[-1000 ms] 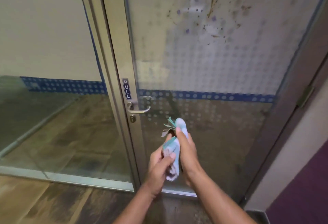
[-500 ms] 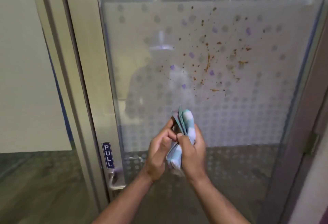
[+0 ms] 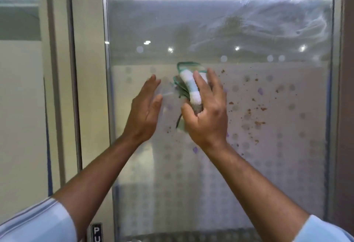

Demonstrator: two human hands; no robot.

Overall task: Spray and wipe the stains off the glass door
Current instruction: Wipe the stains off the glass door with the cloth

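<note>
While brown stains (image 3: pixel 259 123) are sitting speckled across the frosted glass door (image 3: pixel 287 174), the right hand (image 3: pixel 207 111) is holding a folded green-and-white cloth (image 3: pixel 188 86) up at their left edge, fingers spread and curled round the wad. The left hand (image 3: pixel 144 113) is hovering just beside it, fingers straight, gripping nothing. The cloth is looking soft, light and ready to unfold, so I'd be clasping it across the folded middle.

The glass door (image 3: pixel 268 30) is unobstructed right of the right hand (image 3: pixel 208 119), across the stains (image 3: pixel 258 122) to the right frame (image 3: pixel 340 107), and upward above both hands. Leftward passage ends at the metal stile (image 3: pixel 90 69), with the left hand (image 3: pixel 143 113) standing between it and the cloth (image 3: pixel 188 82); both forearms (image 3: pixel 107 167) cross the lower pane.
</note>
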